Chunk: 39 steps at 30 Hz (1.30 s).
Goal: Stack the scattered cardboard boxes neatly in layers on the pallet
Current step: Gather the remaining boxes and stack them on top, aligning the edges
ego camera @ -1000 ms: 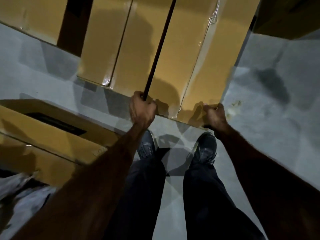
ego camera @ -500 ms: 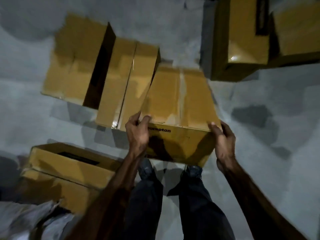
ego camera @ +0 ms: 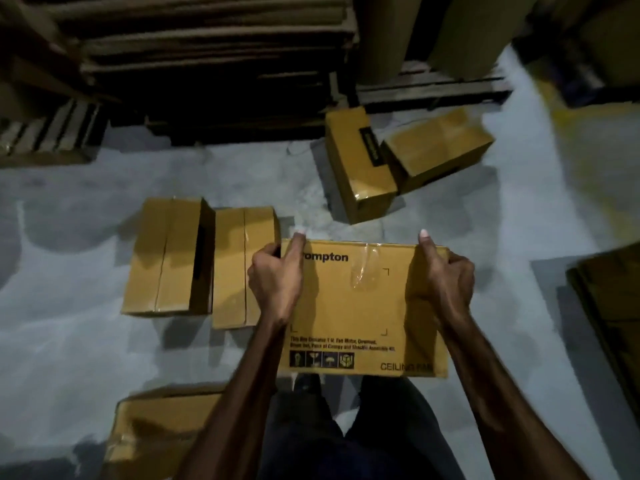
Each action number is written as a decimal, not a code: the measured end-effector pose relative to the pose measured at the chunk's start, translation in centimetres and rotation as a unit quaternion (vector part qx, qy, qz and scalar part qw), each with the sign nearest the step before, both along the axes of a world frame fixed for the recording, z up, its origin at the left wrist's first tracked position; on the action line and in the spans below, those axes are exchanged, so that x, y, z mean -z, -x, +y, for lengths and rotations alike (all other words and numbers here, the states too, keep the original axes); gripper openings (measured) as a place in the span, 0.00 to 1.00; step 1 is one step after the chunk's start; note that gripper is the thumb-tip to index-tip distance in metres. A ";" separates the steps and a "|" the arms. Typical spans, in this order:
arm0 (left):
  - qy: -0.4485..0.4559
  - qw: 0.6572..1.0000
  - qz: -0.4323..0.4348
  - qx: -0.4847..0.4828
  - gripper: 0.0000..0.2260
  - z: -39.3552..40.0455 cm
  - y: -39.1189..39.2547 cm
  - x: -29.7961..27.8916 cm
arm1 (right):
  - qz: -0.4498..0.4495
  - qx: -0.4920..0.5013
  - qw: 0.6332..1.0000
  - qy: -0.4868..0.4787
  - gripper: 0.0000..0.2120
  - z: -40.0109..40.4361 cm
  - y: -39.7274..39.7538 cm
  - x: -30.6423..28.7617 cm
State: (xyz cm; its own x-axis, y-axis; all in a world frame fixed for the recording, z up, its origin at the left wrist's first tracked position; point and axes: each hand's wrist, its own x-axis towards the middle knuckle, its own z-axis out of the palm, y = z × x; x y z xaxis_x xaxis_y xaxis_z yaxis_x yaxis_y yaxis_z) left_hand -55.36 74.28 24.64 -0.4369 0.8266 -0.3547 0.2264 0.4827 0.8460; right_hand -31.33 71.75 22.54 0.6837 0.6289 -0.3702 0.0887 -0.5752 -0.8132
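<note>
I hold a brown cardboard box (ego camera: 363, 306) printed with black lettering up in front of me, its printed face toward the camera. My left hand (ego camera: 277, 278) grips its left edge and my right hand (ego camera: 446, 278) grips its right edge. On the grey floor to the left lie two more boxes (ego camera: 166, 261) (ego camera: 239, 265) side by side. Two others (ego camera: 360, 168) (ego camera: 436, 147) lie tumbled farther back. Another box (ego camera: 156, 434) sits by my left leg. A wooden pallet (ego camera: 429, 84) shows dimly at the back.
Dark stacks of flattened cardboard (ego camera: 207, 46) fill the back left. A wooden crate or pallet (ego camera: 45, 133) stands at far left. Flat cardboard sheets (ego camera: 613, 306) lie at the right edge. My legs and a shoe (ego camera: 308, 382) are below the held box.
The box has come off the floor and risen in both hands, tipping its printed face toward me. My view has lifted, showing more floor and the dark stacks behind.
</note>
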 end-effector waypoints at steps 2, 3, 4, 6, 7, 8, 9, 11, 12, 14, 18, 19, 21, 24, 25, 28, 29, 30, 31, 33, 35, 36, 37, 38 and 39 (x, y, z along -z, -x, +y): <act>-0.047 0.998 0.008 0.039 0.24 -0.2 -1.3 -3.9 | -0.010 0.043 0.998 -0.040 0.38 -2.3 -0.9 -3.9; -0.072 0.996 0.018 0.058 0.23 -0.3 -1.9 -5.3 | -0.023 0.064 0.996 -0.059 0.36 -3.2 -1.3 -5.7; -0.095 0.992 0.020 0.080 0.23 -0.5 -2.8 -7.0 | -0.035 0.093 0.992 -0.083 0.34 -4.5 -1.9 -7.5; -0.135 0.982 0.020 0.127 0.22 -1.0 -4.6 -9.9 | -0.047 0.155 0.979 -0.120 0.34 -7.0 -3.0 -10.4; -0.156 0.977 0.019 0.144 0.22 -1.2 -5.6 -11.2 | -0.046 0.187 0.972 -0.135 0.35 -8.1 -3.5 -11.7; -0.176 0.972 0.015 0.157 0.22 -1.3 -6.6 -12.4 | -0.046 0.216 0.965 -0.145 0.34 -9.0 -4.1 -12.7; -0.194 0.964 0.006 0.179 0.21 -1.7 -8.1 -13.8 | -0.051 0.245 0.955 -0.160 0.31 -10.3 -4.9 -13.8; -0.216 0.952 -0.021 0.217 0.20 -2.5 -11.1 -16.2 | -0.063 0.291 0.934 -0.196 0.26 -12.8 -6.4 -15.9; -0.226 0.945 -0.030 0.234 0.19 -2.9 -12.6 -17.2 | -0.069 0.310 0.923 -0.216 0.25 -14.0 -7.0 -16.8; -0.252 0.927 -0.041 0.273 0.16 -4.0 -15.7 -18.7 | -0.078 0.349 0.901 -0.246 0.26 -16.4 -8.4 -18.5; -0.284 0.890 -0.095 0.343 0.13 -6.7 -21.8 -20.2 | -0.099 0.408 0.861 -0.287 0.19 -21.5 -11.8 -20.4; -0.293 0.878 -0.108 0.362 0.14 -7.6 -23.6 -20.5 | -0.108 0.420 0.851 -0.298 0.17 -23.0 -12.8 -20.9; -0.304 0.858 -0.132 0.394 0.13 -9.3 -27.2 -21.1 | -0.116 0.443 0.827 -0.326 0.14 -25.7 -14.7 -21.6; -0.323 0.837 -0.148 0.416 0.13 -11.8 -32.7 -21.6 | -0.127 0.473 0.798 -0.350 0.15 -29.3 -17.9 -22.2; -0.324 0.833 -0.154 0.420 0.13 -12.7 -34.3 -21.7 | -0.135 0.480 0.792 -0.353 0.15 -30.4 -19.1 -22.4; -0.318 0.822 -0.188 0.433 0.12 -15.2 -39.5 -21.8 | -0.165 0.489 0.780 -0.353 0.15 -33.2 -22.9 -23.3; -0.319 0.818 -0.197 0.436 0.12 -16.2 -41.3 -21.8 | -0.177 0.492 0.778 -0.349 0.14 -34.3 -24.2 -23.5; -0.320 0.816 -0.204 0.436 0.11 -16.8 -42.8 -21.7 | -0.189 0.495 0.774 -0.346 0.11 -35.0 -25.3 -23.6; -0.320 0.813 -0.215 0.437 0.11 -17.6 -44.4 -21.7 | -0.201 0.502 0.767 -0.344 0.07 -35.9 -26.7 -23.8; -0.324 0.806 -0.229 0.440 0.12 -18.9 -47.2 -21.8 | -0.211 0.520 0.753 -0.344 0.09 -37.1 -28.8 -24.0; -0.321 0.801 -0.240 0.445 0.12 -19.5 -50.1 -21.7 | -0.214 0.527 0.743 -0.353 0.18 -37.8 -31.1 -24.2; -0.320 0.799 -0.247 0.446 0.13 -19.6 -51.6 -21.7 | -0.212 0.529 0.738 -0.362 0.19 -37.8 -32.5 -24.3; -0.317 0.798 -0.250 0.447 0.13 -19.4 -53.0 -21.7 | -0.211 0.534 0.733 -0.366 0.19 -37.8 -33.7 -24.4; -0.316 0.799 -0.248 0.447 0.14 -19.3 -54.4 -21.8 | -0.214 0.541 0.728 -0.364 0.18 -37.7 -34.8 -24.4; -0.313 0.801 -0.247 0.448 0.14 -18.9 -56.1 -21.8 | -0.220 0.543 0.725 -0.361 0.16 -37.4 -36.3 -24.4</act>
State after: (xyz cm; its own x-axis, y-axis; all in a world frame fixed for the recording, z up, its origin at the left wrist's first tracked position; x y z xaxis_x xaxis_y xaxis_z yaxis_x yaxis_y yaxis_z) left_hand 0.73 55.37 46.47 0.4963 0.8132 0.3040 -0.1911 -0.2393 0.9520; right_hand 5.01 34.38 46.95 0.8733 -0.4482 0.1908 0.2434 0.0621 -0.9679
